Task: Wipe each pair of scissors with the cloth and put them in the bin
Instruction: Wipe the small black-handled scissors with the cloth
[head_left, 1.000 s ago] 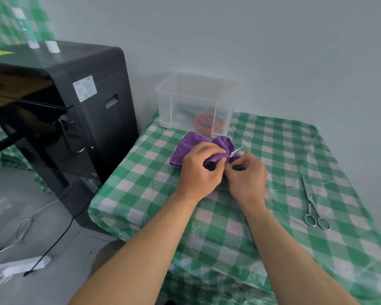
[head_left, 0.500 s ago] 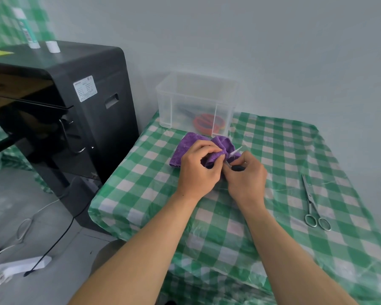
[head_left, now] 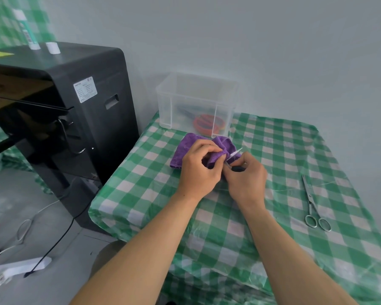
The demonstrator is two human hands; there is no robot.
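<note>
Clear plastic, the bin [head_left: 196,100] stands at the far edge of the counter [head_left: 273,216] and already holds at least one orange-handled pair of scissors [head_left: 205,124], so part of the job looks done. Just in front of it lies the purple cloth [head_left: 183,148]. The left hand [head_left: 198,170] pinches a fold of it around the blade of a black-handled pair [head_left: 235,154], whose handle the right hand [head_left: 244,177] grips; that pair is mid-wipe, I judge. A steel pair [head_left: 312,205] lies well to the right, with wiping and binning both left. Green-and-white checked plastic covers the counter, set against a pale wall. A black cabinet-like machine [head_left: 92,106] stands to the left, with a white power strip [head_left: 15,269] on the grey floor.
</note>
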